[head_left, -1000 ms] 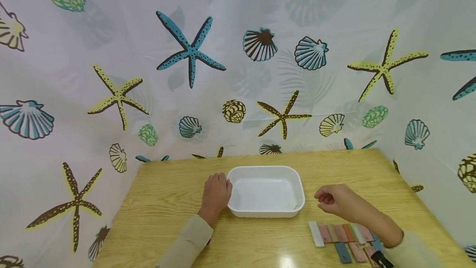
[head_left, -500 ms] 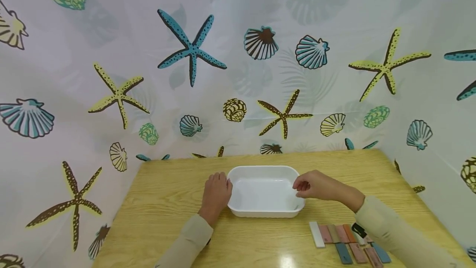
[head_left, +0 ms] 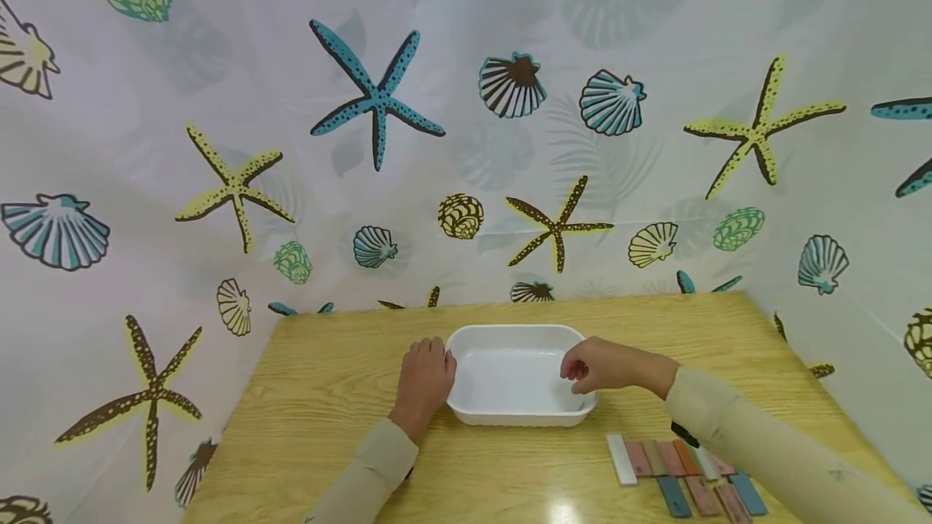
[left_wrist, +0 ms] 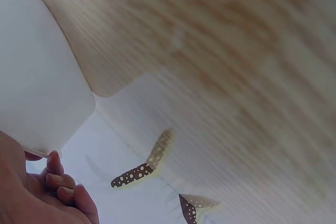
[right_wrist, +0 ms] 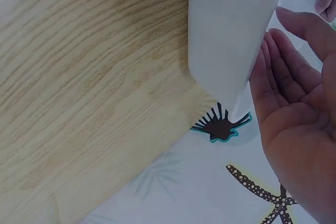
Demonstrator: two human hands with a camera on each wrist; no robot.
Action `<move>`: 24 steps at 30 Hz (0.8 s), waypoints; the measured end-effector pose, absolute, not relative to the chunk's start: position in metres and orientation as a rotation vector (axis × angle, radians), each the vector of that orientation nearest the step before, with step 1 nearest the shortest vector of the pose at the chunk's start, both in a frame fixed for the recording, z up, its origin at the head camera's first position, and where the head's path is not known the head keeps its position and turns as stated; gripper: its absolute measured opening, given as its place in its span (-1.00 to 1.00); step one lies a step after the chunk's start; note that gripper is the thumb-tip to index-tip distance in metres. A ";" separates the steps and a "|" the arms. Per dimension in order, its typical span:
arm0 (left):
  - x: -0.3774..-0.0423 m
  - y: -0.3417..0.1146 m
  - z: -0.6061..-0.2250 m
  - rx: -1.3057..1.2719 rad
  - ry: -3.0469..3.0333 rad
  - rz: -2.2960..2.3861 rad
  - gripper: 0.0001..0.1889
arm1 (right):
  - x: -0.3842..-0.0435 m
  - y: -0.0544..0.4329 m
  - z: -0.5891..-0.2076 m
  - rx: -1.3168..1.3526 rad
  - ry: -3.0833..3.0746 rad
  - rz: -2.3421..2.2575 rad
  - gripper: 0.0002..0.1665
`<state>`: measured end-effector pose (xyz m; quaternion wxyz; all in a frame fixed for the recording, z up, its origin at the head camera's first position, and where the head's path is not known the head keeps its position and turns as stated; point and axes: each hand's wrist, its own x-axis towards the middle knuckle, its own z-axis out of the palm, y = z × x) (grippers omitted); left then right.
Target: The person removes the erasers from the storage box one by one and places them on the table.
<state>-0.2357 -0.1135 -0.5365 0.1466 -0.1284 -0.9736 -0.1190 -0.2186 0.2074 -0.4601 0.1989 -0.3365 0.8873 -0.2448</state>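
A white rectangular dish with rounded corners (head_left: 520,419) stands on the table. My left hand (head_left: 425,382) grips its left rim; in the left wrist view the fingertips (left_wrist: 54,161) curl at the edge of the white wall. Over the dish's right side hovers my right hand (head_left: 612,364), its fingers loosely bent. The right wrist view shows the right palm (right_wrist: 299,129) and fingers beside the dish wall (right_wrist: 231,35), with nothing held. Below the right forearm lie flat coloured blocks in two rows, among them a white block (head_left: 622,459), a blue block (head_left: 674,496) and an orange block (head_left: 686,457).
The wood-grain table (head_left: 313,443) reaches back to a white curtain (head_left: 466,144) printed with starfish and shells, which also closes off both sides. The right sleeve (head_left: 764,439) covers part of the block rows.
My right hand has moved left, from above the blocks to over the dish's right side. The left hand has stayed at the left rim.
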 end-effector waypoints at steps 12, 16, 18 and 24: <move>-0.236 -0.112 -0.538 -0.342 -2.824 -0.349 -0.74 | -0.227 0.184 -0.464 -0.810 2.476 -0.240 -0.85; -0.235 -0.112 -0.537 -0.340 -2.828 -0.349 -0.75 | -0.227 0.178 -0.463 -0.745 2.448 -0.069 -0.82; -0.235 -0.111 -0.535 -0.335 -2.833 -0.353 -0.75 | -0.226 0.174 -0.463 -0.725 2.436 -0.022 -0.81; -0.234 -0.111 -0.533 -0.340 -2.836 -0.348 -0.74 | -0.224 0.170 -0.471 -0.757 2.438 0.026 -0.81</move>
